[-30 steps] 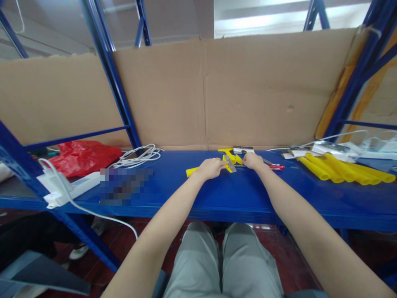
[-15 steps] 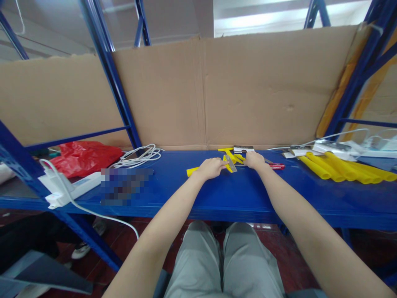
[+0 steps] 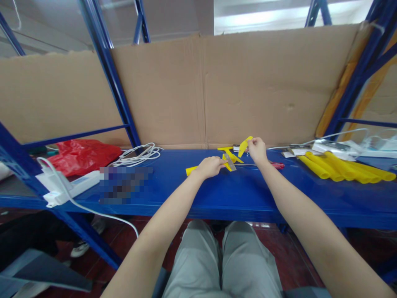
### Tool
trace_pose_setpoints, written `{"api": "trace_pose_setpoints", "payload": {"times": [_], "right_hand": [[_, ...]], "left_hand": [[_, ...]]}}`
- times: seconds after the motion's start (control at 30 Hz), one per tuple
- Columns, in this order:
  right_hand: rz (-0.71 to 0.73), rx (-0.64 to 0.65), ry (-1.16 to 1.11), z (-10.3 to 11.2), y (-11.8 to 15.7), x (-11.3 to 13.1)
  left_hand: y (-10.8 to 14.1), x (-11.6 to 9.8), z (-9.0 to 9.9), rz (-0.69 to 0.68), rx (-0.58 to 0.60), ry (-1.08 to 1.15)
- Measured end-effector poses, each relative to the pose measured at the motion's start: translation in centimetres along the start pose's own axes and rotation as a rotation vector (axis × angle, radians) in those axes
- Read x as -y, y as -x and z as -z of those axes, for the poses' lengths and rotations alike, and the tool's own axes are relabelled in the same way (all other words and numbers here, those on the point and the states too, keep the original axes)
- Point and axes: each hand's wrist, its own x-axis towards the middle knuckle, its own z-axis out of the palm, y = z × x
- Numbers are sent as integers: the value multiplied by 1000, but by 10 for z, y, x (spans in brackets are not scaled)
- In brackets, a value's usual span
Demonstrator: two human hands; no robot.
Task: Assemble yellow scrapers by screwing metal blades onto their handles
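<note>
My left hand (image 3: 211,166) is closed on a yellow piece with a flat metal plate (image 3: 230,162), low over the blue tabletop. A yellow tube end (image 3: 190,170) sticks out on the left of that hand; whether it belongs to the same piece is hidden. My right hand (image 3: 257,149) pinches a flat, angular yellow piece (image 3: 245,147), raised and tilted above the surface. Between the hands lies a yellow T-shaped part (image 3: 231,154). Below my right wrist rests a screwdriver with a red handle (image 3: 278,165), its shaft pointing left.
Several yellow tubes (image 3: 344,166) lie at the right beside white-and-dark flat packs (image 3: 333,148). On the left are a coiled white cable (image 3: 141,155), a red plastic bag (image 3: 85,156) and a white power strip (image 3: 82,184). Cardboard (image 3: 263,91) walls the back; blue posts (image 3: 111,78) frame the table.
My right hand has risen from the table, bringing the angular yellow piece up with it. My left hand stays nearly in place with its piece.
</note>
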Motion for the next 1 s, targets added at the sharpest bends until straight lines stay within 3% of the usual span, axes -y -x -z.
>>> {"api": "trace_pose_setpoints", "payload": {"times": [0.1,0.33,0.7,1.0], "right_hand": [[-135,68,-205,-3,8,8],[-400,252,-358,-1,20,22],[-478,429,-484,0,23,24],[-481,471,-373,1,28,29]], "left_hand": [[0,0,0,-3,-6,9],[0,0,0,-4,-15,10],[1,-1,2,-4,3,16],[1,-1,0,20,-14,36]]}}
